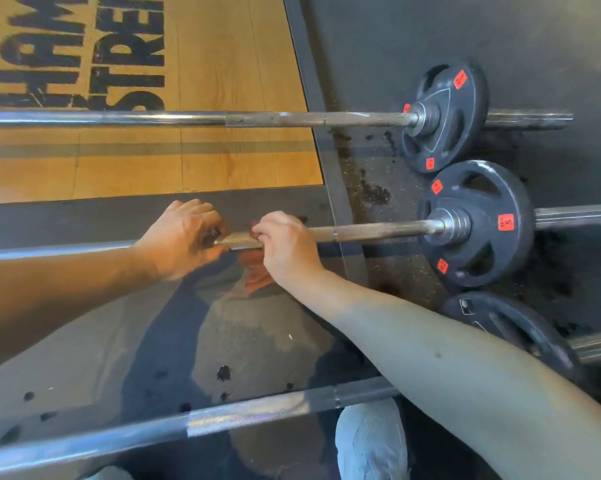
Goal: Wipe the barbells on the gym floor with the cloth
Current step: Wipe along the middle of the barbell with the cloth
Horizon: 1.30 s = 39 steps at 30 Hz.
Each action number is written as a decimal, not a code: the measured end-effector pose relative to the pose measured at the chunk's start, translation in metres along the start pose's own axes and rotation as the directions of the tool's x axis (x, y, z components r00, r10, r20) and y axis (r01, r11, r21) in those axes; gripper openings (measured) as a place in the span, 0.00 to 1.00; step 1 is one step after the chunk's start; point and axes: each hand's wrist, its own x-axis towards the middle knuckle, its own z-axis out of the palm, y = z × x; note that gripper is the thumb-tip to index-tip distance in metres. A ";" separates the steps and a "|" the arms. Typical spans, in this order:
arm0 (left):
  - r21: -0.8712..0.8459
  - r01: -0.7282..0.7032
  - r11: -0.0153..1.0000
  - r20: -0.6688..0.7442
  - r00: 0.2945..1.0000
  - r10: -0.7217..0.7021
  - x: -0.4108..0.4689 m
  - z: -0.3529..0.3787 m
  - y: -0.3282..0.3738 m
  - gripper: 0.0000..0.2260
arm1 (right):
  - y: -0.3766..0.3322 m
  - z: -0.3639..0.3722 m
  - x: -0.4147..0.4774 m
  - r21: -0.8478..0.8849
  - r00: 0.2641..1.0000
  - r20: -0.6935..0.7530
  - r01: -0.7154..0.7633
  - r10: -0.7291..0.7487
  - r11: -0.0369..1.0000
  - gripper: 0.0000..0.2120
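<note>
Right now the left hand (184,237) curls around the knurled shaft of the middle barbell (378,232). Just beside it, the right hand (287,249) grips an orange cloth (257,277) against the same bar. Two more barbells lie on the gym floor (378,46), the far barbell (188,118) across a wooden platform (222,64) and the near barbell (222,420) closest.

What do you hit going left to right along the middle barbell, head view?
Middle barbell: left hand gripping it → bare knurl → right hand holding the cloth → weight plate → sleeve end.
</note>
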 end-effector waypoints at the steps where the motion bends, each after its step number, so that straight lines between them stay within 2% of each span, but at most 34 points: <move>1: -0.001 0.012 1.000 -0.002 1.000 -0.012 -0.002 -0.002 -0.001 0.12 | -0.003 -0.002 0.002 -0.003 0.998 0.043 0.037 -0.036 0.999 0.10; 4: -0.008 0.015 1.000 0.017 1.000 -0.015 -0.005 -0.005 -0.002 0.18 | 0.019 -0.033 -0.001 -0.027 0.993 0.107 0.061 -0.058 0.998 0.10; 8: -0.021 0.007 1.000 0.019 1.000 -0.007 -0.016 -0.011 -0.007 0.17 | 0.059 -0.073 -0.003 -0.112 0.984 -0.001 -0.176 0.177 0.978 0.11; 10: -0.012 0.009 1.000 -0.004 1.000 -0.009 -0.023 -0.014 -0.014 0.14 | 0.053 -0.063 -0.002 -0.168 0.972 -0.004 -0.234 0.237 0.958 0.12; 13: -0.002 0.032 0.999 0.005 0.999 -0.032 -0.028 -0.019 -0.018 0.08 | 0.019 -0.031 0.010 -0.196 0.983 0.040 -0.167 0.178 0.966 0.11; 18: 0.008 0.073 0.997 0.012 0.997 -0.073 -0.036 -0.025 -0.026 0.09 | -0.051 0.030 0.035 -0.140 0.992 0.128 0.013 0.005 0.990 0.11; 21: 0.002 0.091 0.996 0.001 0.996 -0.091 -0.040 -0.025 -0.031 0.10 | -0.066 0.046 0.031 -0.144 0.982 0.180 0.084 -0.058 0.986 0.07; 26: -0.001 0.075 0.997 0.025 0.997 -0.075 -0.034 -0.025 -0.024 0.18 | -0.033 0.033 0.015 -0.143 0.953 0.221 0.239 -0.205 0.960 0.14; 30: -0.028 0.055 0.998 0.043 0.998 -0.054 -0.024 -0.021 -0.017 0.19 | -0.002 0.014 0.011 -0.131 0.959 0.167 0.251 -0.229 0.959 0.12; 34: -0.065 0.035 0.997 0.063 0.998 -0.031 -0.009 -0.013 -0.009 0.20 | 0.050 -0.028 -0.006 -0.144 0.975 0.125 0.200 -0.182 0.969 0.14; 39: -0.076 0.019 0.997 0.063 0.998 -0.014 0.013 0.001 0.015 0.16 | 0.118 -0.088 -0.030 -0.219 1.000 0.026 -0.011 0.017 0.976 0.14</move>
